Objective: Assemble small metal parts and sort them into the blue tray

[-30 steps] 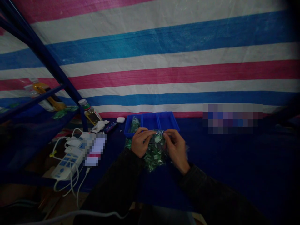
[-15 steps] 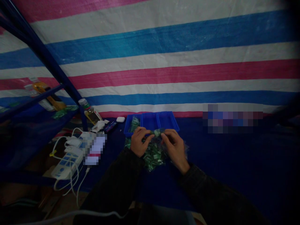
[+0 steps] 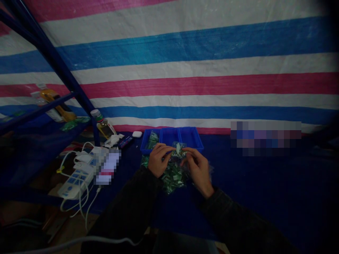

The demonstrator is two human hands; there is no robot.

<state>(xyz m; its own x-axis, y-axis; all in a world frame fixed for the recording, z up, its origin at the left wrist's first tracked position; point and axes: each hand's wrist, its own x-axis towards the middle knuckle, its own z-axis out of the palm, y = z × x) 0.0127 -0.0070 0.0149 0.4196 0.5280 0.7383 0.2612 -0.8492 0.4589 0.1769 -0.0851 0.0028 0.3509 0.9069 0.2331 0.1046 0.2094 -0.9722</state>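
Observation:
Both my hands are raised over a heap of small green packets [image 3: 173,176] on the dark blue table. My left hand [image 3: 158,159] and my right hand [image 3: 197,168] pinch the two ends of one small clear packet [image 3: 178,149] with a pale piece inside. It is held just in front of a blue three-compartment tray [image 3: 188,135]. The tray's left compartment holds green packets [image 3: 152,139]; the other two look bare.
White power strips [image 3: 76,176] with cables lie at the left. Near them are a bottle [image 3: 102,125], a white earbud case [image 3: 137,134] and a blue shelf frame [image 3: 53,60] with a yellow object [image 3: 57,107]. A striped tarp [image 3: 185,63] hangs behind.
My hands lifted the small packet slightly toward the tray and drew closer together on it. The view tilted a little, so everything sits lower in the picture.

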